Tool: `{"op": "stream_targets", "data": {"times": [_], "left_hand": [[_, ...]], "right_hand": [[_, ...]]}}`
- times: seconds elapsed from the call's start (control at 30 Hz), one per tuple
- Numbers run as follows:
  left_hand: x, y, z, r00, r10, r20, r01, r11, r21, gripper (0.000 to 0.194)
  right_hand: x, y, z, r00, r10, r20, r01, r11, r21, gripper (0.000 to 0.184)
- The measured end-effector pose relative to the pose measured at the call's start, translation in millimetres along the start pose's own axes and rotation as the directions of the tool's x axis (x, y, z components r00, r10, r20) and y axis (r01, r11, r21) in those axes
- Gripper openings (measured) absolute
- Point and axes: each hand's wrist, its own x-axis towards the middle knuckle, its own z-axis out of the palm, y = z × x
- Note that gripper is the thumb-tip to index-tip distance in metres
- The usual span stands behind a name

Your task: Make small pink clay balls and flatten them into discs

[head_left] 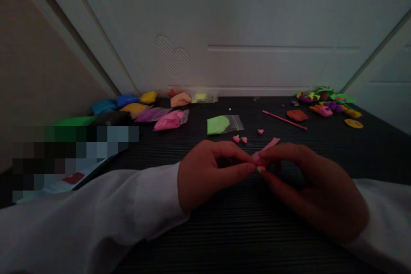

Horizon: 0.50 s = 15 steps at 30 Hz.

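Above the dark table, my left hand (212, 175) and my right hand (314, 188) meet fingertip to fingertip. Pinched between them is a tiny pink clay piece with a green tip (260, 169). Most of it is hidden by the fingers. A flat pink blade-like strip (272, 142) sticks out behind the right fingers; whether it is held or lies on the table I cannot tell. Just beyond the hands lie similar small pink and green clay pieces: one bud (236, 138), a second bud (244, 140) beside it, and another bud (260, 131) farther right.
A bag of light green clay (218, 125) lies past the buds. Several coloured clay bags, such as a pink one (170, 120), sit at the left. Toward the right are a pink stick tool (284, 120), a reddish lump (297, 115) and colourful clay figures (335, 106). A white panel (224, 68) rises behind.
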Motion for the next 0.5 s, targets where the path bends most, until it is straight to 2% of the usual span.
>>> {"op": "stream_targets", "data": {"times": [0.33,0.5], "left_hand": [[-1.8,0.2,0.0,0.999,0.041,0.008,-0.041,0.999,0.02,0.016],[-1.5,1.7,1.3,0.999,0.033,-0.024,-0.033,0.999,0.02,0.015]], "right_hand": [[-1.4,-2.5,-1.7,1.0,-0.015,0.014,0.015,1.0,-0.001,0.027],[-0.9,-1.2,-1.0,1.0,-0.008,0.028,0.008,1.0,0.005,0.029]]}}
